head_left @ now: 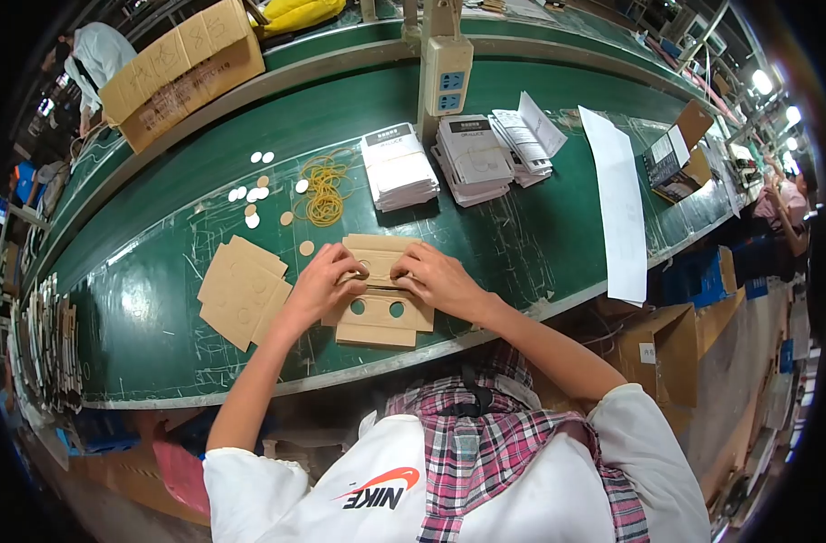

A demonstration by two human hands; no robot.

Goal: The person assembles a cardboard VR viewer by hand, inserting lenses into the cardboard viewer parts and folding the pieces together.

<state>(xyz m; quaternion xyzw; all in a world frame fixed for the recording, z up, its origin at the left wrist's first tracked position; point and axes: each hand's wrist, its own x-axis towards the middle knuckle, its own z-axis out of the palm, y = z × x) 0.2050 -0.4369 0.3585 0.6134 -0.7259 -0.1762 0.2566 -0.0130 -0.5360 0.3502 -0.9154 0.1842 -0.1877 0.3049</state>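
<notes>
A flat brown cardboard insert (377, 336) lies on the green bench in front of me, with two round holes in its near half and a dark slit or fold across the middle. My left hand (327, 279) grips its left side near that fold, fingers curled, close to a round cut-out in the far half. Opposite it, my right hand (438, 279) pinches the right side at the fold. Both sets of fingertips partly hide the cardboard. Left of my left hand lies another cardboard insert (241, 291), its round cut lines still filled.
Loose white and brown discs (253, 220) and a heap of rubber bands (324, 192) lie beyond my hands. Banded booklet stacks (401, 172) stand farther back, near a socket post (449, 77). White sheets (615, 208) and an open box (675, 163) are at right.
</notes>
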